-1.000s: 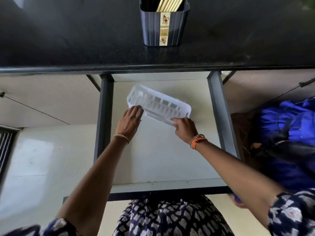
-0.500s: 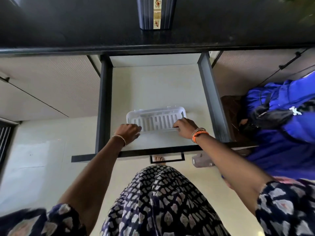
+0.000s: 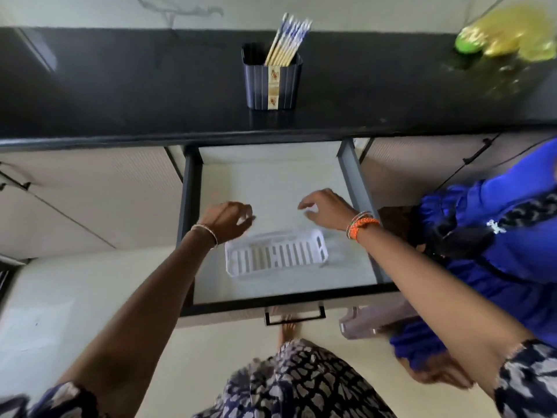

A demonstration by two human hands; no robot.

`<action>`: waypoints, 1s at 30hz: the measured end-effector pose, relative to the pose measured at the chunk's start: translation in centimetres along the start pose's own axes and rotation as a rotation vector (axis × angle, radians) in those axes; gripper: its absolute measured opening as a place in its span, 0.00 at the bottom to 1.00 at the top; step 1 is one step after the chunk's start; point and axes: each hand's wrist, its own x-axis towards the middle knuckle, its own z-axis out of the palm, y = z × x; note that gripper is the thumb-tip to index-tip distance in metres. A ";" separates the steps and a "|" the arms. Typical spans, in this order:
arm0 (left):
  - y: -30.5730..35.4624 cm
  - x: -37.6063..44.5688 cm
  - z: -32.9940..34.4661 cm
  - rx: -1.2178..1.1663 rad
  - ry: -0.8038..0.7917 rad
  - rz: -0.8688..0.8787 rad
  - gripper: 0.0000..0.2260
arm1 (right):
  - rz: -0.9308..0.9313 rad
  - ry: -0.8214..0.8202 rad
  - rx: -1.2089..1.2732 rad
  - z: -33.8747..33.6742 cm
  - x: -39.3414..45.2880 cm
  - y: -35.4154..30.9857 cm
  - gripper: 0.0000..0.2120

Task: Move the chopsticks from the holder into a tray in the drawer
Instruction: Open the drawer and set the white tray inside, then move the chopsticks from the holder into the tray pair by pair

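Several chopsticks (image 3: pixel 288 40) with blue-and-white tops stand in a dark ribbed holder (image 3: pixel 272 82) on the black counter. Below it the drawer (image 3: pixel 360 188) is pulled out. A white slotted tray (image 3: pixel 275 254) lies flat on the drawer floor near its front. My left hand (image 3: pixel 229 218) hovers just above the tray's left end, fingers loosely curled, holding nothing. My right hand (image 3: pixel 327 208) hovers above and behind the tray's right end, fingers spread, also empty. Neither hand touches the tray.
The black counter (image 3: pixel 120 86) runs across the top, with a yellow-green bag (image 3: pixel 509 34) at its far right. A person in blue clothing (image 3: pixel 497 236) crouches to the right of the drawer. The drawer handle (image 3: pixel 295 316) sticks out toward me.
Both hands set the tray down flat near the drawer's front and let go, then lifted off it. My view has tilted up, bringing the holder and chopsticks back into sight.
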 end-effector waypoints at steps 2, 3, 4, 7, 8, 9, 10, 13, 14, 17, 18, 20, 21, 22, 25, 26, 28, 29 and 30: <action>0.3 3.4 -4.3 -0.019 0.136 -0.063 0.09 | 0.008 0.215 0.142 -4.2 2.9 -0.5 0.09; 0.5 5.3 -6.4 -0.040 0.209 -0.095 0.09 | 0.012 0.324 0.204 -6.4 4.5 -0.9 0.09; 0.7 6.9 -8.3 -0.069 0.272 -0.124 0.09 | 0.021 0.421 0.257 -8.3 5.9 -1.1 0.10; 0.5 12.1 -12.9 -0.132 0.436 -0.165 0.10 | 0.065 0.605 0.412 -14.0 11.0 -1.3 0.10; 0.2 13.8 -14.1 -0.145 0.480 -0.167 0.10 | 0.092 0.633 0.482 -15.6 12.8 -1.2 0.09; -0.1 15.0 -14.9 -0.153 0.511 -0.169 0.10 | 0.128 0.654 0.552 -16.7 14.6 -1.0 0.09; -0.4 16.6 -15.6 -0.156 0.534 -0.173 0.10 | 0.164 0.678 0.611 -17.8 16.8 -0.7 0.09; -2.1 21.0 -16.2 -0.154 0.583 -0.175 0.10 | 0.266 0.715 0.743 -19.7 23.3 0.7 0.09; -2.6 21.9 -16.1 -0.156 0.598 -0.173 0.10 | 0.287 0.708 0.772 -19.8 25.1 1.2 0.09; -4.6 25.4 -15.3 -0.149 0.647 -0.191 0.10 | 0.314 0.654 0.819 -19.8 30.9 3.0 0.13; -5.2 26.2 -14.9 -0.142 0.650 -0.199 0.10 | 0.314 0.641 0.833 -19.6 32.3 3.4 0.16; -6.0 27.2 -14.2 -0.140 0.642 -0.195 0.10 | 0.318 0.635 0.869 -19.5 33.6 3.6 0.16; -6.3 27.6 -13.8 -0.143 0.639 -0.191 0.10 | 0.317 0.635 0.890 -19.6 34.2 3.6 0.14; -6.6 27.8 -13.5 -0.144 0.636 -0.190 0.09 | 0.320 0.626 0.909 -19.8 34.6 3.7 0.13; -6.9 28.1 -13.0 -0.147 0.649 -0.189 0.09 | 0.318 0.618 0.925 -20.2 35.6 3.7 0.12; -6.9 28.2 -13.0 -0.149 0.654 -0.194 0.09 | 0.316 0.622 0.926 -20.3 35.9 3.7 0.12; -6.8 28.3 -13.1 -0.153 0.657 -0.203 0.09 | 0.313 0.597 0.929 -20.5 36.1 3.5 0.11; -6.7 28.3 -13.1 -0.156 0.651 -0.207 0.09 | 0.310 0.579 0.938 -20.5 36.1 3.4 0.09; -6.7 28.2 -13.2 -0.159 0.642 -0.211 0.09 | 0.303 0.564 0.951 -20.5 36.0 3.3 0.09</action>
